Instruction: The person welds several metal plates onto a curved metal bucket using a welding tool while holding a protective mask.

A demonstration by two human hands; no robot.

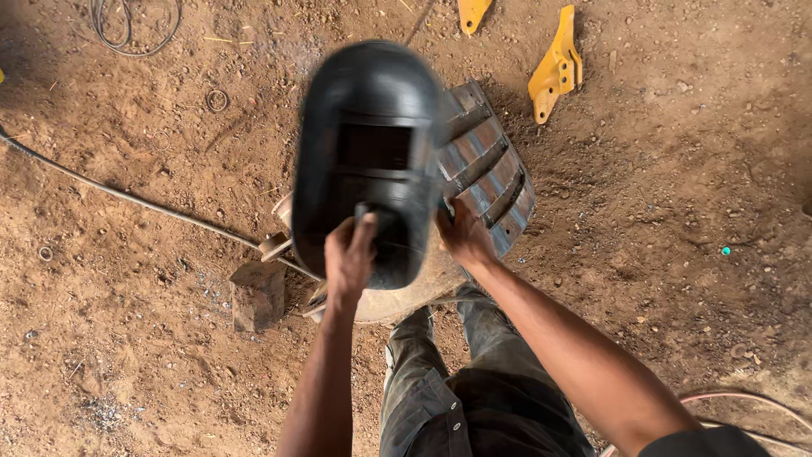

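Black welding mask (368, 156) is gripped by its handle in closed left hand (348, 258) and held over ribbed metal plate (489, 173), which right hand (463, 235) rests on, grip unclear; shielding step judged underway, steady mask needed next

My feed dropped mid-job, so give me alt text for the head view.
Seen from above, the person's left hand holds a black welding mask by its handle over a rusty ribbed metal part on bare dirt, where the right hand rests. Two yellow metal pieces, a cable and a brick lie around it.
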